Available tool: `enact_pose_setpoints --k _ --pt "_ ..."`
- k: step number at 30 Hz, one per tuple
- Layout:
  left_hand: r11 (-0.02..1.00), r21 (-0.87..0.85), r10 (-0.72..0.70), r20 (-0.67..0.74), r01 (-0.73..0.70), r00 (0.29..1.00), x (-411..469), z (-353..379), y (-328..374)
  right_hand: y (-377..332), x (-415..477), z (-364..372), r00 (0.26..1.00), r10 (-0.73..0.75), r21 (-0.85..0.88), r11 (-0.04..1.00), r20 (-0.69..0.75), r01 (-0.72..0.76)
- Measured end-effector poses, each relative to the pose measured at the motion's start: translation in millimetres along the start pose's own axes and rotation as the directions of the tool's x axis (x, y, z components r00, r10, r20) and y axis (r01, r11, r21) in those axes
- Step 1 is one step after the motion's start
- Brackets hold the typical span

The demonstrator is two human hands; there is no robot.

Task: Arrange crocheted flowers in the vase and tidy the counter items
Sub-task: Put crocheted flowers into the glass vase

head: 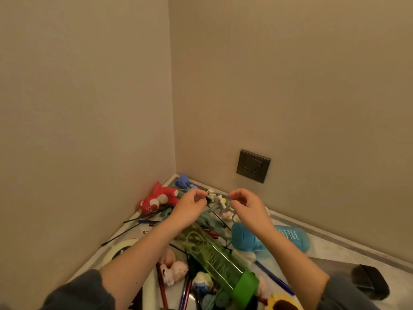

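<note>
My left hand point(190, 205) pinches the thin green stem of a sprig of small white crocheted flowers point(220, 201) near the counter's back corner. My right hand point(247, 205) is close on the sprig's other side, fingers curled; whether it grips the stem I cannot tell. More crocheted flowers lie about: a blue one point(183, 180) in the corner, a sunflower point(282, 303) at the bottom edge, pale ones point(229, 215) under my hands. A clear green bottle point(214, 257) with a green cap lies on its side between my forearms.
A red plush toy point(156, 199) leans on the left wall. A blue plush pouch point(268, 239) lies right of the bottle. Pens point(273, 276), small dolls point(174, 270) and a dark object point(369, 281) litter the grey counter point(330, 249). A wall socket point(253, 166) is above.
</note>
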State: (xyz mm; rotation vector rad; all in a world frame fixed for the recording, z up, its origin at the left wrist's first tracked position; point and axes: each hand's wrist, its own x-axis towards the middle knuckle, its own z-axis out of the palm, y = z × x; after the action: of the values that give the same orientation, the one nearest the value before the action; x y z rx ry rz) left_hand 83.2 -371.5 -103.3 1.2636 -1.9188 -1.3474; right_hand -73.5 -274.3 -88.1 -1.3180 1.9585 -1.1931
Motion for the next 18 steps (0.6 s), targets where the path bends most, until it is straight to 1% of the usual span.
enact_pose_setpoints --k 3,6,8,13,16,18 --pt "0.986 0.165 -0.024 0.109 0.006 0.994 19 -3 -11 7 21 6 1.0 0.018 -0.042 0.999 -0.006 -0.018" --pt "0.931 0.364 -0.089 0.194 0.013 0.977 34 -4 -20 14 43 10 0.999 0.045 -0.123 0.991 0.014 -0.043" --pt "0.895 0.446 -0.115 0.226 0.002 0.967 42 -1 -25 19 56 14 0.998 0.056 -0.199 0.979 0.038 -0.047" --pt "0.846 0.532 -0.147 0.274 -0.022 0.95 52 5 -33 29 82 28 0.994 0.02 -0.347 0.938 0.103 0.017" --pt "0.851 0.525 -0.149 0.283 -0.023 0.948 55 8 -38 33 94 35 0.991 -0.008 -0.404 0.913 0.136 0.063" --pt "0.864 0.504 -0.157 0.291 -0.012 0.944 56 10 -41 33 101 38 0.984 0.021 -0.445 0.893 0.177 0.061"
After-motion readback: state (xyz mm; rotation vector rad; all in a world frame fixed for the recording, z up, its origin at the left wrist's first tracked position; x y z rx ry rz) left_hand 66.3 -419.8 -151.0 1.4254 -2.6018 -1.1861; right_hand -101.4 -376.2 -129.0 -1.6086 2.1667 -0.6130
